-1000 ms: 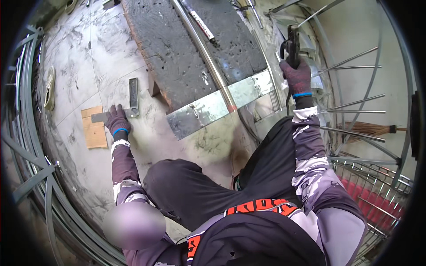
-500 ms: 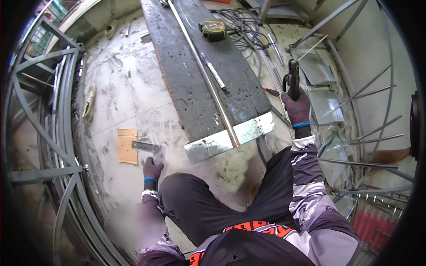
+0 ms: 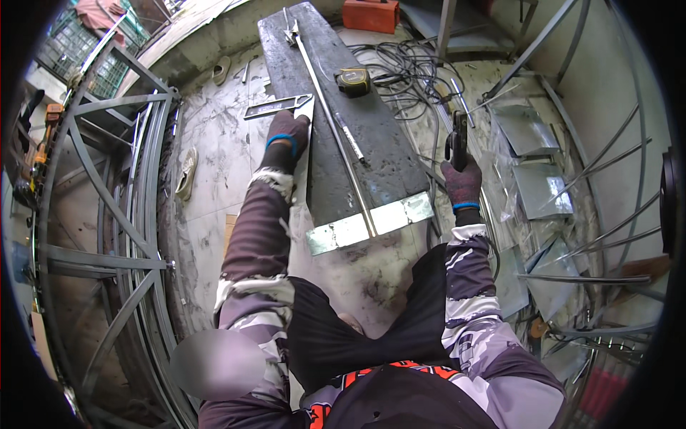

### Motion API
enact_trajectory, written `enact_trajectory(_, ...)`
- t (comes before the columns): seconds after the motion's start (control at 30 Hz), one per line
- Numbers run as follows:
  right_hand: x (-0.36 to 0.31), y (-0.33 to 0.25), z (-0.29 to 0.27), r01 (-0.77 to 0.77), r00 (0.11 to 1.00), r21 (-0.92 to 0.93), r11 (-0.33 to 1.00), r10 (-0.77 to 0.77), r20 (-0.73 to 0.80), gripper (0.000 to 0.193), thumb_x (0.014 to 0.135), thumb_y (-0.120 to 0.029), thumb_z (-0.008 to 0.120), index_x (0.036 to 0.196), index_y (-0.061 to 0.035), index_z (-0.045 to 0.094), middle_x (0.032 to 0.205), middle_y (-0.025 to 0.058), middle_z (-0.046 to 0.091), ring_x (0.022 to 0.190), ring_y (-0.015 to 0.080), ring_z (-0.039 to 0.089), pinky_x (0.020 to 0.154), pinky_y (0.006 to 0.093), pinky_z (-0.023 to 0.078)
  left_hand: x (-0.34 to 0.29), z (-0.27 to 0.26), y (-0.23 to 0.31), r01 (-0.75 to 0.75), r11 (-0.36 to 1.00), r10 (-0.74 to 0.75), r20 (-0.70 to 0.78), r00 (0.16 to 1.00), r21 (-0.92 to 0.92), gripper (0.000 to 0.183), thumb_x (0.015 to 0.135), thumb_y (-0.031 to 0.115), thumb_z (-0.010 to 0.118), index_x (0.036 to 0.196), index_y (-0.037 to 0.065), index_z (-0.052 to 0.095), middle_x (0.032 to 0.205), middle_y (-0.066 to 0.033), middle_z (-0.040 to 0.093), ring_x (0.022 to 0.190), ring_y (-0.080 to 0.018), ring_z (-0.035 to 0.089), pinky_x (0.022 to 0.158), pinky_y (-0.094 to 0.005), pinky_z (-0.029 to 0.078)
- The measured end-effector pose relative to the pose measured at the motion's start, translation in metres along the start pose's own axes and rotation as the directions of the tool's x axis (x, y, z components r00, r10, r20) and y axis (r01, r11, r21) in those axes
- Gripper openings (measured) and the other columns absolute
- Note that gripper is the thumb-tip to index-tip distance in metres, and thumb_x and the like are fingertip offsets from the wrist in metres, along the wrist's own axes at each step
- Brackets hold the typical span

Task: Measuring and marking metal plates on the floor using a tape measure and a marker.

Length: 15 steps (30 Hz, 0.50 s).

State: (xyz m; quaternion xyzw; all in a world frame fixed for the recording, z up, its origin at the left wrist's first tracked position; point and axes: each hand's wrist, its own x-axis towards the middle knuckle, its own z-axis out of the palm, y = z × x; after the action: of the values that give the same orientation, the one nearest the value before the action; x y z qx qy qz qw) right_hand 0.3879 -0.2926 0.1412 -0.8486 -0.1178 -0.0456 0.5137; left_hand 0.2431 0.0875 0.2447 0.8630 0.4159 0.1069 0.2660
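My left hand (image 3: 289,134), in a dark glove, is closed around a metal square (image 3: 279,107) over the left edge of a long dark board (image 3: 357,157). My right hand (image 3: 462,182), also gloved, grips a black electrode holder (image 3: 457,139) to the right of the board. A thin welding rod (image 3: 494,97) sticks out from its jaws. Along the board lies a slim shiny tube (image 3: 329,114), its near end resting on a flat metal plate (image 3: 336,234) set across the board's near end. Beside the tube are a white marker (image 3: 353,144) and a black-and-yellow tape measure (image 3: 353,81).
Black cables (image 3: 407,71) lie coiled beyond the board, near an orange-red box (image 3: 371,16). Metal sheets (image 3: 543,189) and bent bars line the right side. A steel frame (image 3: 118,104) stands at left, with a shoe (image 3: 187,174) on the floor beside it.
My left hand has carried the square forward and right, from the floor near a cardboard piece to the board's left edge. My right hand has shifted slightly left and nearer with the electrode holder.
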Motion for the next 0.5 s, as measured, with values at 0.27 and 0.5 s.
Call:
enact_trajectory(0.27, 0.009, 0.008, -0.011, -0.010, 0.999, 0.059, 0.998, 0.013, -0.051, 0.033, 0.081, -0.024, 0.080, 0.104, -0.0013, 0.073, 0.089, 0.0203, 0.075, 0.084, 0.0376, 0.075, 0.078, 0.0463, 0.057, 0.018, 0.011, 0.025, -0.042, 0.930, 0.020, 0.064, 0.998, 0.365, 0.066, 0.095, 0.051, 0.063, 0.135, -0.001, 0.065, 0.139, -0.0294, 0.066, 0.130, -0.0429, 0.065, 0.110, -0.0496, 0.052)
enact_trajectory(0.5, 0.009, 0.014, -0.024, -0.064, 0.998, 0.034, 0.997, 0.065, -0.026, 0.035, 0.082, -0.029, 0.078, 0.104, -0.0014, 0.073, 0.090, 0.0222, 0.075, 0.087, 0.0418, 0.074, 0.079, 0.0478, 0.057, 0.030, 0.006, 0.071, -0.298, 0.922, 0.339, -0.141, 0.930, 0.247, 0.046, 0.089, 0.036, 0.073, 0.127, 0.010, 0.070, 0.129, -0.0243, 0.071, 0.117, -0.0429, 0.069, 0.103, -0.0514, 0.055)
